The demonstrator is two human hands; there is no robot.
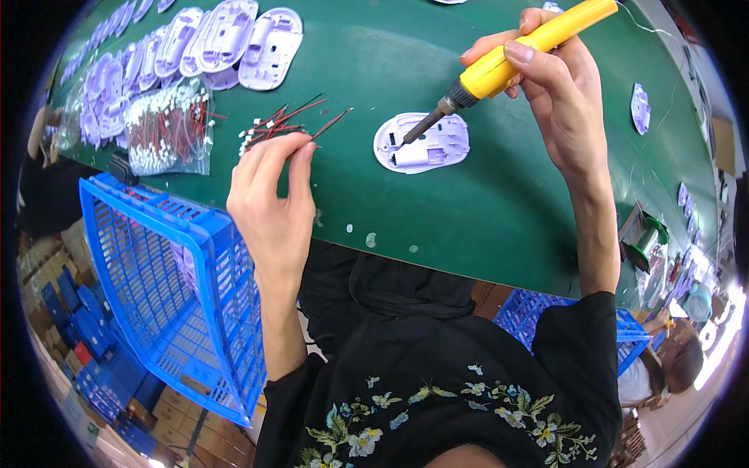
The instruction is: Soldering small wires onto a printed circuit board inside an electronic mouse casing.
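A yellow-handled soldering iron [499, 72] is gripped in my right hand [568, 93], its dark tip slanting down onto a pale lilac plastic shell [437, 152]. That oval shell lies flat on the green table with its moulded inner side up. My left hand [273, 179] pinches a short dark-red wire [333, 123] between thumb and fingers, the wire's free end pointing toward the shell. Just beyond those fingers lies a loose pile of similar red and black wires [285, 118] with small white connectors.
Left of the pile is a clear bag [170, 131] of connector wires, with many lilac shells [226, 35] stacked behind it. A blue plastic crate [168, 288] stands against the table's left front edge. A solder spool [646, 240] sits at the right, and a co-worker [672, 363] is beyond.
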